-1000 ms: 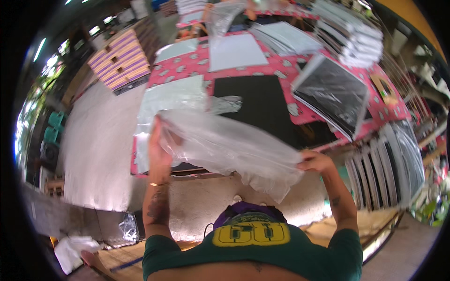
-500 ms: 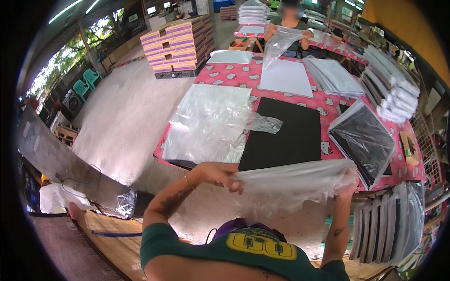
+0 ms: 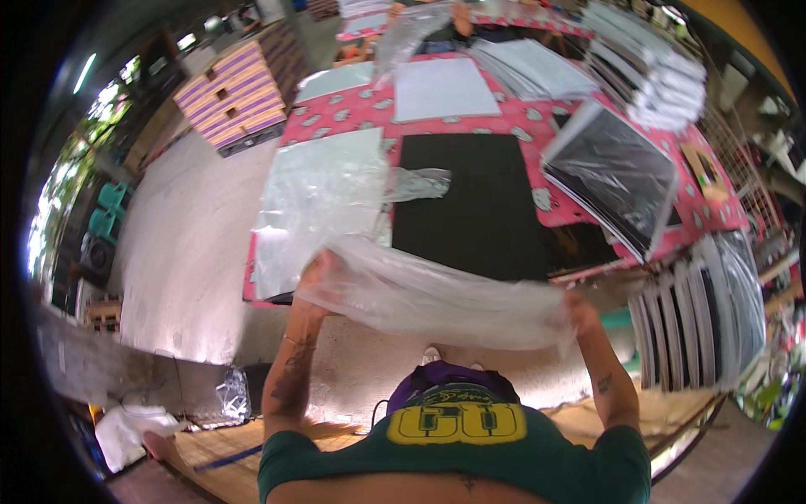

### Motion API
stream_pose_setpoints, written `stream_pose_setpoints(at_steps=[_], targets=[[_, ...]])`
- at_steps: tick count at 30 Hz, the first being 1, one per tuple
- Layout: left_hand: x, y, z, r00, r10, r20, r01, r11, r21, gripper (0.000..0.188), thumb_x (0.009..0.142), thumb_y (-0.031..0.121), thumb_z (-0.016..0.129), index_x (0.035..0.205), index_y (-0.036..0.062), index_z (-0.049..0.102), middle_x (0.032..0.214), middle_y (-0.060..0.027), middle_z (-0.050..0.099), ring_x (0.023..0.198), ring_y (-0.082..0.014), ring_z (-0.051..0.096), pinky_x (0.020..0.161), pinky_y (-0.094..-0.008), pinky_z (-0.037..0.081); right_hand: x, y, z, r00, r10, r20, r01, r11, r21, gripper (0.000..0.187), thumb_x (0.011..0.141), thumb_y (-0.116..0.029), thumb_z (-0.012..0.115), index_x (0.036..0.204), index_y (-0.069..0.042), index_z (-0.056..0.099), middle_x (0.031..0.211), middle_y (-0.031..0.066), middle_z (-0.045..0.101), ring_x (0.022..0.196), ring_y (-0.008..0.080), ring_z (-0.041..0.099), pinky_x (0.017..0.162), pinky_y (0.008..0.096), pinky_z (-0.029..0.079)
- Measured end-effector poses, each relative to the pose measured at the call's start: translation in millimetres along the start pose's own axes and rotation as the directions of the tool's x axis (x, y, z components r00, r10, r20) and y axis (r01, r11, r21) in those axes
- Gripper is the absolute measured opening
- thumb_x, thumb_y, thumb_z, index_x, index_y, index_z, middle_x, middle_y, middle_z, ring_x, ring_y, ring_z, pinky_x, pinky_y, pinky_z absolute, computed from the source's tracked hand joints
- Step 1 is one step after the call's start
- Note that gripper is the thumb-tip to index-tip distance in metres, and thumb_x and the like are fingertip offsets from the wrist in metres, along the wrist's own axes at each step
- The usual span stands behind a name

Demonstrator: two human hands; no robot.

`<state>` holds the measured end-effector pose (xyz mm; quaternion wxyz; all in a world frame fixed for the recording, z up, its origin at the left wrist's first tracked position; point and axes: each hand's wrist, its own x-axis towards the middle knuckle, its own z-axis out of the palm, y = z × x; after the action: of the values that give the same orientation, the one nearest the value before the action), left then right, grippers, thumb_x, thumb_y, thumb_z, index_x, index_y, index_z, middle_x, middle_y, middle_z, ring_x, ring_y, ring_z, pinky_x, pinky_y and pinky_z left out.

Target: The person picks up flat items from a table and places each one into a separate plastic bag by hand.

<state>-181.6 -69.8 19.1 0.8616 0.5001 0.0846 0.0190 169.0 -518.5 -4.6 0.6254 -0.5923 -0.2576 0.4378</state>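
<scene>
A clear plastic bag [image 3: 437,294] is stretched sideways between my hands, slightly blurred by motion, in front of the table edge. My left hand [image 3: 319,281] is closed on its left end, and my right hand [image 3: 579,312] grips its right end. Just beyond lies a large black sheet [image 3: 470,218]. To its left rests a pile of clear plastic bags [image 3: 323,189], one crumpled end [image 3: 426,184] lapping onto the black sheet. At the right sits a stack of black sheets in clear plastic [image 3: 617,176], set at an angle.
The table has a pink patterned cover [image 3: 336,118]. Across it, a person's hands hold another plastic bag [image 3: 411,38] near a white sheet [image 3: 445,88]. Wrapped bundles [image 3: 697,311] stand low at my right. Stacked cartons [image 3: 231,97] stand on the floor, far left.
My view has swung down and to the right. My left hand has risen with its end of the bag, my right hand has come lower, and the bag hangs between them more spread.
</scene>
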Motion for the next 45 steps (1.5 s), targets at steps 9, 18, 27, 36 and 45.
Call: stream_pose_setpoints(at_steps=[9,18,27,36,45], targets=[[18.6,-42.5,60.5,0.866,0.091,-0.492,0.085,0.942,0.324,0.034,0.075,0.008,0.053,0.109,0.0024,0.055,0.088,-0.0119,0.063,0.07,-0.0173,0.06,0.063,-0.0354,0.051,4.7,52.3,10.8,0.983,0.178,-0.033,-0.181,0.951,-0.252,0.045,0.079,-0.006,0.055,0.123,-0.002,0.05,0.108,0.015,0.059,0.08,0.0174,0.059,0.064,0.0294,0.049],[82.8,-138.4,40.2,0.651,0.483,-0.586,0.416,0.419,0.807,0.054,0.077,0.008,0.053,0.128,-0.0038,0.044,0.076,-0.0307,0.059,0.07,-0.0444,0.06,0.065,-0.0481,0.046,56.8,55.3,48.1,0.755,-0.192,-0.627,-0.215,0.831,-0.513,0.061,0.073,0.005,0.048,0.133,-0.002,0.045,0.093,0.0238,0.064,0.071,0.031,0.063,0.067,0.0373,0.049],[81.5,-75.0,76.0,0.603,0.627,-0.494,0.196,0.483,0.853,0.024,0.071,0.005,0.058,0.093,-0.0042,0.058,0.074,-0.0278,0.06,0.067,-0.0439,0.059,0.063,-0.0438,0.047,46.2,37.7,42.2,0.614,-0.641,-0.461,-0.011,0.577,-0.817,0.044,0.072,0.006,0.052,0.115,0.002,0.059,0.083,0.0231,0.063,0.067,0.0301,0.062,0.062,0.0353,0.048],[51.3,-59.3,60.4,0.667,0.342,-0.661,0.329,0.661,0.675,0.02,0.067,0.003,0.06,0.084,-0.0039,0.055,0.066,-0.0148,0.06,0.061,-0.0208,0.062,0.055,-0.0323,0.048,19.6,9.9,54.4,0.78,-0.151,-0.607,0.058,0.984,-0.17,0.037,0.073,0.004,0.052,0.108,0.002,0.061,0.102,0.0087,0.063,0.081,0.0114,0.059,0.068,0.0219,0.046],[56.1,142.7,82.4,0.789,0.61,-0.072,-0.589,0.718,-0.371,0.047,0.091,0.008,0.05,0.137,0.0048,0.038,0.119,-0.0084,0.056,0.107,-0.0193,0.054,0.096,-0.0356,0.044,10.8,-182.9,93.1,0.756,-0.568,-0.325,0.65,0.589,0.481,0.063,0.094,-0.033,0.047,0.148,-0.018,0.018,0.126,0.0136,0.053,0.111,0.0264,0.053,0.1,0.05,0.037]])
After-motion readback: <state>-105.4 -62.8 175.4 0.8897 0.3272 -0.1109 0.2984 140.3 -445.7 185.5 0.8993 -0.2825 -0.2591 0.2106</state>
